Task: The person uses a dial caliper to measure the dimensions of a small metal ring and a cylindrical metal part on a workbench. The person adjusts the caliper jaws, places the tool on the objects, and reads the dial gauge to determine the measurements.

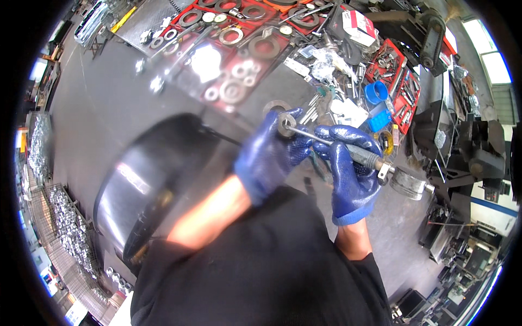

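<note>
Closely, right grip [352,182] around gauge [365,157]

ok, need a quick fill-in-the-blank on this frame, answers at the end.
1. Both gloves are ____.
2. The gauge is held in the person's ____.
3. Its rod points at the small ring held in the person's ____.
4. The tray under the large washers is ____.

Missing words: blue; right hand; left hand; red.
</note>
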{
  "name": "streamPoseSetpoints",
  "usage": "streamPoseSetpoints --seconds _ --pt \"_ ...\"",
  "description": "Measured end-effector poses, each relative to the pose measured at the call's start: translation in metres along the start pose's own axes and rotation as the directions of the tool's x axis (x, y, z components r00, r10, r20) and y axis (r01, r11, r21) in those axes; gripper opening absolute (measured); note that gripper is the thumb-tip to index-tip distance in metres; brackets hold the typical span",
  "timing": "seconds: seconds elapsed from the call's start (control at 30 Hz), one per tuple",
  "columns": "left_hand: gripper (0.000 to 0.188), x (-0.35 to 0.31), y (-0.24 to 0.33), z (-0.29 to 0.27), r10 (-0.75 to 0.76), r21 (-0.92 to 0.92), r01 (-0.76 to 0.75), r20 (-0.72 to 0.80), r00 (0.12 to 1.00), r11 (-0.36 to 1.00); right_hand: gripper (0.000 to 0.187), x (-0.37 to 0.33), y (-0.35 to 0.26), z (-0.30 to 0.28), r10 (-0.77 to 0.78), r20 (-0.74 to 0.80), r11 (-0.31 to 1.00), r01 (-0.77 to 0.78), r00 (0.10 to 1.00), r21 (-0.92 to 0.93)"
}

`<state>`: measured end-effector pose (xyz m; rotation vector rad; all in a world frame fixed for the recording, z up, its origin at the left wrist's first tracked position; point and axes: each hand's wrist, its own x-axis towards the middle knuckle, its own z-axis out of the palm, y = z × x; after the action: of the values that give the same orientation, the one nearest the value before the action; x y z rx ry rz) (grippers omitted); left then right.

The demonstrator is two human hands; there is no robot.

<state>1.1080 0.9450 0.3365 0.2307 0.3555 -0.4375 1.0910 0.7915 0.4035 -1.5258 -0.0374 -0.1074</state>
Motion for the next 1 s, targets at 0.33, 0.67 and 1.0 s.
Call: streamPoseSetpoints --seconds 0.33,0.67,1.0 --pt "0.048 0.008 -0.005 -0.015 -0.019 0.142 0.025 -0.044 0.999 0.990 0.013 0.025 -0.006 0.004 0.053 -0.012 0.998 -0.053 0.999 -0.030" --pt "0.044 0.041 0.011 -0.052 0.051 0.448 0.028 -0.163 0.985 0.893 0.018 0.036 0.039 0.000 0.133 0.042 0.991 -0.131 0.990 -0.039" --pt "0.045 0.095 0.006 -0.165 0.171 0.964 0.028 -0.075 0.982 0.264 0.013 0.041 0.150 -0.006 0.320 0.046 0.947 -0.317 0.946 -0.058"
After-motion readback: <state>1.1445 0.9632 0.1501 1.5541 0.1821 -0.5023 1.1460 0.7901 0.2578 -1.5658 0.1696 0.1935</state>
